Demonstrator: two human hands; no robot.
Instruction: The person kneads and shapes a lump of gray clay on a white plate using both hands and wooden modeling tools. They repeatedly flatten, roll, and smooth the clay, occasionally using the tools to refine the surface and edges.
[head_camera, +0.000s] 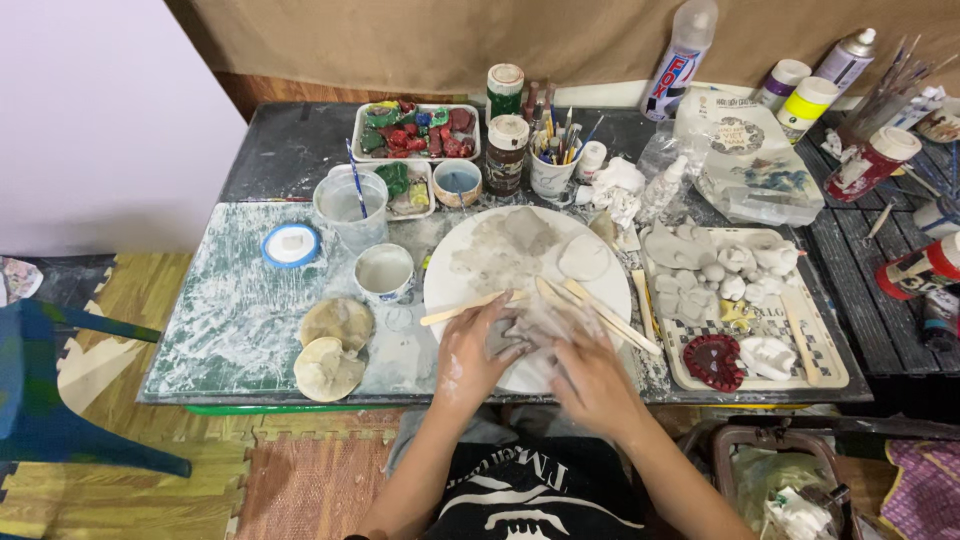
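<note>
My left hand (472, 352) and my right hand (590, 375) meet over the near part of a round white board (470, 250) smeared with grey clay. Between the fingers sits a small lump of grey clay (518, 332), which both hands press and hold. Several wooden modelling sticks (600, 310) lie across the board just beyond my fingers, one pointing left (455, 312). A flat clay disc (583, 257) rests at the board's far right. Both hands are dusted with clay.
A tray (820, 350) at the right holds white clay pieces and a dark red moulded piece (713, 362). Two cloth pads (330, 345), a cup of white liquid (385, 272), a clear water cup (350, 205), paint trays, jars and brushes crowd the table's far side.
</note>
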